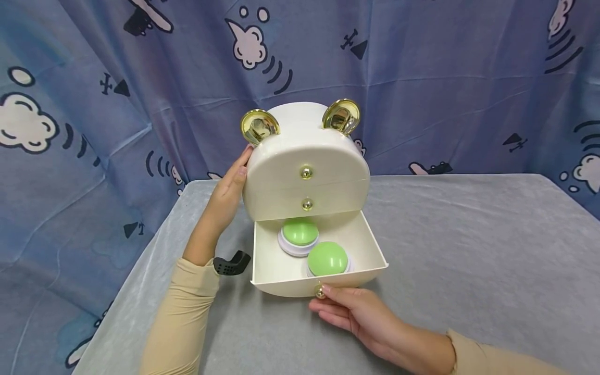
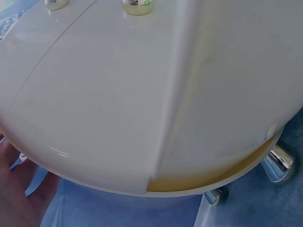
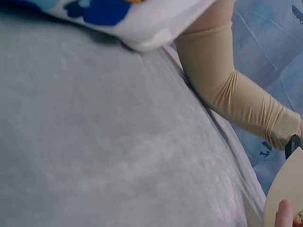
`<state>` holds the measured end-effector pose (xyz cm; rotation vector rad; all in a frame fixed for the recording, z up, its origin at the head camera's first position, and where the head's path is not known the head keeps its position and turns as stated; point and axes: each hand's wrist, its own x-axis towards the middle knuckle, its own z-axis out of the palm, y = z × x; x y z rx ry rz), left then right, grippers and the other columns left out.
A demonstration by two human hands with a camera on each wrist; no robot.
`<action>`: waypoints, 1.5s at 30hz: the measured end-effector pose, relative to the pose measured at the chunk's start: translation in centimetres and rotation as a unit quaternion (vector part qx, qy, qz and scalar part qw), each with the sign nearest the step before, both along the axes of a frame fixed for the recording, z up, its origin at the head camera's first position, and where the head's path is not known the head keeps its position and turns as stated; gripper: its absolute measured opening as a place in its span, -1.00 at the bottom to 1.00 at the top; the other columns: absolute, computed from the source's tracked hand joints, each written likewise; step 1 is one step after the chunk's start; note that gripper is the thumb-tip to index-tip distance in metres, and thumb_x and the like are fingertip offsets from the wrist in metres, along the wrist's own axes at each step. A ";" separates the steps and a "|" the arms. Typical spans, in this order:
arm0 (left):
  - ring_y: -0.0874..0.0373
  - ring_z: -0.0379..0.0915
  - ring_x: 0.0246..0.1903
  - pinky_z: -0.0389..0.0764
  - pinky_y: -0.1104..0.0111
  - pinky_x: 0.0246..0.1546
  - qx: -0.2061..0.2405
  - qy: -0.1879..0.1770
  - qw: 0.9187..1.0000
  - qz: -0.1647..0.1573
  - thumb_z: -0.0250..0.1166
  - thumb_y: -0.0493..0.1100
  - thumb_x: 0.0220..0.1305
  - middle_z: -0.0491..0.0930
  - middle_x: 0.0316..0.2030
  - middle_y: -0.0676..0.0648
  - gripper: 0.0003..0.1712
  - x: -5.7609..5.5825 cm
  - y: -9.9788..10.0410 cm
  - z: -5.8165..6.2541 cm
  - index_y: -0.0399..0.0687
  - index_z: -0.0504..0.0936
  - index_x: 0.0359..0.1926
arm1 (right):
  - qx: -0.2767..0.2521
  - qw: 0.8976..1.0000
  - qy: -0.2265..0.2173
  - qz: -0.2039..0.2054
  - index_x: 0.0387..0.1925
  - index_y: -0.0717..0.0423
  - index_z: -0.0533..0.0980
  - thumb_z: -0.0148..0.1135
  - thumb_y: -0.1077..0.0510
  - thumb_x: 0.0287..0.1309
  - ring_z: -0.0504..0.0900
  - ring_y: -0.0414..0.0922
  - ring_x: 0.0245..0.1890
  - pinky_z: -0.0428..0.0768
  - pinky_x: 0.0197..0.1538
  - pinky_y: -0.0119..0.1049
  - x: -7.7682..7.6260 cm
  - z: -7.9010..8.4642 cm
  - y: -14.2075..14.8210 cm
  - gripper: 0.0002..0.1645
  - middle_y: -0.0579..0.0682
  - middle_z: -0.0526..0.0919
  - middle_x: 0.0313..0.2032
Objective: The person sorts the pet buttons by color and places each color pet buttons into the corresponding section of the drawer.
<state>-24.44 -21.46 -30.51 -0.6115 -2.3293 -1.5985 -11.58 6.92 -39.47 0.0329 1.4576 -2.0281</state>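
Observation:
A white rounded storage box [image 1: 305, 156] with gold bear-like ears [image 1: 342, 116] stands on the table in the head view. Its bottom drawer [image 1: 281, 263] is pulled out. Inside lie two round containers with green lids [image 1: 300, 232] and pale bases; the front container [image 1: 327, 259] sits near the drawer's front wall. My left hand [image 1: 225, 200] rests along the box's left side, fingers extended up toward the ear. With thumb and fingers, my right hand [image 1: 363, 317] pinches the gold knob [image 1: 320, 291] of the open drawer. The left wrist view shows the box's side and gold feet [image 2: 278, 163] close up.
Two upper drawers with gold knobs [image 1: 306, 172] are closed. A grey cloth [image 1: 469, 260] covers the table. Behind it hangs a blue patterned curtain [image 1: 422, 94]. A black wrist strap mount [image 1: 232, 263] sticks out from the left wrist, beside the drawer.

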 end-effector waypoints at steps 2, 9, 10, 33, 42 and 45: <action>0.21 -0.19 0.57 -0.13 0.26 0.60 0.000 -0.002 1.000 -0.002 -0.26 -0.07 0.63 -0.04 0.58 0.04 -0.43 0.0 -0.1 0.0 -0.07 0.08 0.55 | -0.002 1.000 0.000 -0.004 -0.02 0.20 0.52 0.19 0.07 0.39 0.75 -0.22 -0.10 0.68 0.05 -0.39 -0.4 0.2 -0.2 -0.71 -0.03 0.77 -0.21; 0.24 -0.20 0.57 -0.13 0.27 0.60 0.000 -0.005 1.000 -0.017 -0.26 -0.07 0.63 -0.05 0.58 0.06 -0.43 -0.1 -0.1 0.0 -0.05 0.08 0.56 | -0.010 1.000 0.002 -0.023 -0.06 0.15 0.54 0.21 0.09 0.37 0.75 -0.22 -0.12 0.68 0.05 -0.39 -1.6 0.4 -1.0 -0.76 -0.06 0.76 -0.22; 0.24 -0.20 0.57 -0.13 0.27 0.60 -0.001 -0.004 1.000 -0.019 -0.26 -0.07 0.63 -0.05 0.58 0.06 -0.43 -0.1 -0.1 0.0 -0.06 0.08 0.56 | -0.012 1.000 0.001 -0.027 -0.07 0.15 0.55 0.20 0.09 0.37 0.76 -0.22 -0.12 0.68 0.05 -0.39 -1.8 0.5 -1.1 -0.78 -0.05 0.76 -0.23; 0.23 -0.17 0.57 -0.12 0.26 0.59 -0.012 -0.005 1.000 -0.002 -0.26 -0.05 0.63 -0.02 0.58 0.08 -0.43 0.0 -0.2 0.0 -0.01 0.09 0.55 | -0.035 0.996 -0.003 -0.087 0.04 0.31 0.46 0.06 0.21 0.46 0.77 -0.22 -0.25 0.70 -0.04 -0.44 -7.3 0.9 -3.0 -0.74 -0.03 0.76 -0.33; 0.21 -0.17 0.57 -0.12 0.24 0.60 -0.017 -0.003 1.000 0.004 -0.25 -0.06 0.63 -0.02 0.58 0.07 -0.43 0.0 -0.3 0.2 0.00 0.10 0.55 | -0.045 0.995 -0.010 -0.091 0.06 0.34 0.44 0.02 0.25 0.47 0.77 -0.21 -0.26 0.70 -0.04 -0.44 -8.1 1.1 -3.4 -0.74 0.00 0.76 -0.34; 0.21 -0.17 0.57 -0.11 0.23 0.60 -0.017 -0.004 1.000 0.005 -0.25 -0.05 0.63 -0.02 0.57 0.08 -0.43 0.1 -0.3 0.2 0.01 0.10 0.55 | -0.052 0.994 -0.015 -0.094 0.03 0.33 0.45 0.02 0.26 0.46 0.77 -0.20 -0.26 0.71 -0.04 -0.43 -8.1 1.1 -3.5 -0.76 0.01 0.76 -0.34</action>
